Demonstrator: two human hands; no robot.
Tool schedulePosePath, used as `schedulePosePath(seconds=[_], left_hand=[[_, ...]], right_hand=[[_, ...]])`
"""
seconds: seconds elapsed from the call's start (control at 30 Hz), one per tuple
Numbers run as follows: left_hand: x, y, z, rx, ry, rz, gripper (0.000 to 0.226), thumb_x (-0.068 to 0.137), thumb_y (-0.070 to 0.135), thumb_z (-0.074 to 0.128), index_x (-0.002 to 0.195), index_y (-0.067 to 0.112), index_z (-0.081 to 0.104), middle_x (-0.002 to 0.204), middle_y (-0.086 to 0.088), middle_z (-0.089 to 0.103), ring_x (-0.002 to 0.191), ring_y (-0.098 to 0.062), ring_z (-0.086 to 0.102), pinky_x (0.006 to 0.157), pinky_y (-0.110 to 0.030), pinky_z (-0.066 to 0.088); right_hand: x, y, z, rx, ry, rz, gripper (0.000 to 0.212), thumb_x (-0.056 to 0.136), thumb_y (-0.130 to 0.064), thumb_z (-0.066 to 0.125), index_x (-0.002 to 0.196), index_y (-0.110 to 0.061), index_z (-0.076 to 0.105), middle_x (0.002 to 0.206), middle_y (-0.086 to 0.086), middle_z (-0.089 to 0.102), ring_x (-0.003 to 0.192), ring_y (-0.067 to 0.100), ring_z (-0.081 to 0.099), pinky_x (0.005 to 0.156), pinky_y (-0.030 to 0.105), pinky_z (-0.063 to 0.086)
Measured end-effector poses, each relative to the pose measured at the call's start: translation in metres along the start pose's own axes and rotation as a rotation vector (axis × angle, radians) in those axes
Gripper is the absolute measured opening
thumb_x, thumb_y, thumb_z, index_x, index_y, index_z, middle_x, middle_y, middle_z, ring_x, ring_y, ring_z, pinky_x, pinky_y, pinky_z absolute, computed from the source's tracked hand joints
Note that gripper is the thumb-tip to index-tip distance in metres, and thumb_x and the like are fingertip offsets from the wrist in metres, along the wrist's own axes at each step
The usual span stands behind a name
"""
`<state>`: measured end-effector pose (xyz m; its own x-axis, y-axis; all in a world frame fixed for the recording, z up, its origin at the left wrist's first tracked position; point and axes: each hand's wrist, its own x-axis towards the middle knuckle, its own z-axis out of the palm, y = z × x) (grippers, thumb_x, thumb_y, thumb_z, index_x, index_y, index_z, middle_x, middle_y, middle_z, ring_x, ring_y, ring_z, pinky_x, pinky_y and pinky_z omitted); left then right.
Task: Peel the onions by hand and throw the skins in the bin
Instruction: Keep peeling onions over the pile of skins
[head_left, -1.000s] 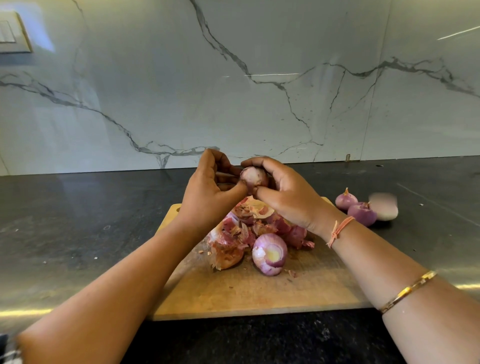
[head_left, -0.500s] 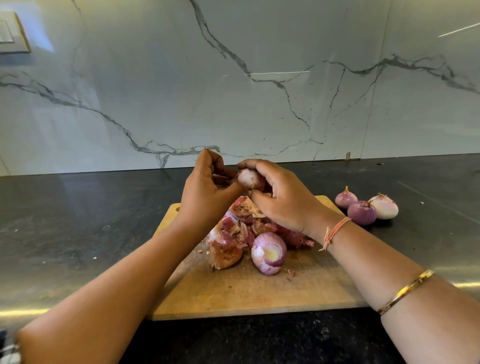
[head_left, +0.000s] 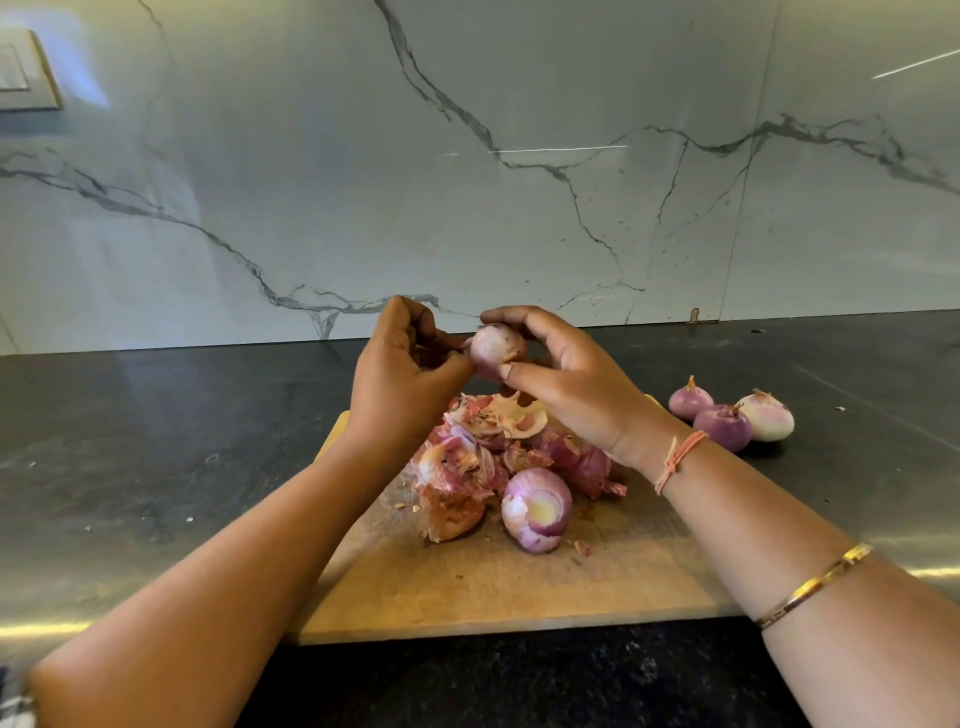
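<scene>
Dark counter (head_left: 156, 467): one held onion (head_left: 493, 347), three onions (head_left: 723, 427) aside

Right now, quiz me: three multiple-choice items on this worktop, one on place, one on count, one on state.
1. The skin pile lies: A) on the cutting board B) in a bin C) in a bowl.
2. Peeled onions on the counter right of the board: A) one B) three C) five.
3. The held onion is: A) lying down B) halved C) held up between left hand and right hand.
Key: 1 A, skins heap on wood; 2 B, three sit together; 3 C, both touch it above the pile.
</scene>
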<state>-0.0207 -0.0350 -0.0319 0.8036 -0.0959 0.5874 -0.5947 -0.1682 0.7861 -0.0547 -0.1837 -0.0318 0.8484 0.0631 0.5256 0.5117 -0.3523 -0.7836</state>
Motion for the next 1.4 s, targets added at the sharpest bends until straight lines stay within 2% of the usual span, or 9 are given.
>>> schedulePosePath(seconds=[0.23, 0.43, 0.5, 0.67, 0.83, 0.93, 1.1, 1.27, 1.4], left_hand=[[-0.002, 0.001, 0.002, -0.044, -0.045, -0.02, 0.032, 0.08, -0.004, 0.064, 0.081, 0.02, 0.043, 0.085, -0.011, 0.067, 0.085, -0.039, 0.063, 0.082, -0.051, 0.053], [0.003, -0.005, 0.001, 0.019, 0.032, -0.049, 0.028, 0.081, 0.007, 0.069, 0.081, 0.022, 0.045, 0.082, -0.01, 0.065, 0.069, -0.018, 0.057, 0.072, -0.039, 0.054], [0.005, -0.007, 0.001, 0.043, 0.038, -0.056, 0.028, 0.081, 0.008, 0.069, 0.081, 0.023, 0.046, 0.078, -0.002, 0.063, 0.063, -0.01, 0.056, 0.066, -0.027, 0.053], [0.004, -0.01, 0.001, 0.097, 0.018, -0.032, 0.024, 0.081, 0.01, 0.071, 0.079, 0.025, 0.053, 0.074, 0.006, 0.062, 0.06, -0.001, 0.055, 0.056, -0.014, 0.047], [-0.001, -0.005, 0.0, -0.044, -0.085, -0.037, 0.019, 0.087, 0.006, 0.062, 0.092, 0.024, 0.059, 0.092, 0.002, 0.066, 0.082, -0.015, 0.066, 0.077, -0.033, 0.057], [-0.004, -0.003, 0.002, -0.078, -0.163, -0.016, 0.024, 0.087, 0.006, 0.061, 0.098, 0.028, 0.057, 0.102, 0.006, 0.065, 0.088, -0.013, 0.067, 0.076, -0.029, 0.057], [-0.004, -0.002, 0.002, -0.032, -0.121, 0.03, 0.025, 0.084, 0.002, 0.064, 0.088, 0.026, 0.061, 0.087, 0.002, 0.068, 0.078, -0.016, 0.066, 0.071, -0.026, 0.057], [0.001, -0.004, -0.002, 0.051, -0.055, 0.025, 0.031, 0.087, 0.001, 0.059, 0.081, 0.031, 0.064, 0.077, 0.001, 0.068, 0.066, -0.016, 0.061, 0.066, -0.034, 0.055], [0.001, -0.005, -0.003, 0.041, -0.035, -0.005, 0.03, 0.089, 0.005, 0.057, 0.079, 0.032, 0.067, 0.081, -0.004, 0.071, 0.069, -0.029, 0.063, 0.067, -0.038, 0.056]], right_hand=[[0.0, 0.0, 0.001, 0.218, -0.025, 0.04, 0.028, 0.092, 0.002, 0.053, 0.107, -0.02, 0.057, 0.101, 0.001, 0.068, 0.096, 0.008, 0.064, 0.079, 0.016, 0.048], [0.002, 0.0, 0.0, 0.294, -0.008, 0.061, 0.021, 0.081, -0.012, 0.063, 0.1, -0.021, 0.059, 0.11, 0.016, 0.067, 0.094, 0.019, 0.062, 0.067, 0.018, 0.046], [0.002, 0.001, 0.0, 0.292, -0.01, 0.095, 0.027, 0.073, -0.019, 0.063, 0.099, -0.023, 0.059, 0.102, 0.009, 0.065, 0.082, 0.019, 0.057, 0.063, 0.021, 0.045], [-0.001, -0.003, -0.002, 0.377, -0.036, 0.155, 0.026, 0.085, -0.001, 0.063, 0.105, -0.013, 0.052, 0.088, 0.004, 0.064, 0.058, 0.018, 0.058, 0.054, 0.026, 0.046], [0.001, 0.0, -0.004, 0.409, -0.01, 0.129, 0.032, 0.075, -0.001, 0.062, 0.101, -0.019, 0.06, 0.099, 0.006, 0.062, 0.086, 0.02, 0.062, 0.069, 0.025, 0.053], [0.002, 0.002, -0.004, 0.429, -0.003, 0.136, 0.035, 0.068, -0.01, 0.059, 0.1, -0.023, 0.062, 0.096, 0.004, 0.064, 0.09, 0.02, 0.058, 0.074, 0.028, 0.048], [0.001, 0.002, -0.001, 0.431, -0.06, 0.139, 0.023, 0.088, 0.0, 0.058, 0.104, -0.016, 0.061, 0.106, 0.01, 0.06, 0.1, 0.022, 0.058, 0.088, 0.032, 0.048], [0.001, -0.002, -0.004, 0.43, -0.056, 0.163, 0.025, 0.086, -0.005, 0.062, 0.108, -0.016, 0.064, 0.093, 0.0, 0.061, 0.071, 0.009, 0.054, 0.06, 0.02, 0.041], [0.002, 0.003, -0.004, 0.256, 0.012, 0.145, 0.027, 0.084, -0.012, 0.068, 0.109, -0.019, 0.061, 0.099, 0.0, 0.064, 0.084, 0.011, 0.059, 0.073, 0.024, 0.048]])
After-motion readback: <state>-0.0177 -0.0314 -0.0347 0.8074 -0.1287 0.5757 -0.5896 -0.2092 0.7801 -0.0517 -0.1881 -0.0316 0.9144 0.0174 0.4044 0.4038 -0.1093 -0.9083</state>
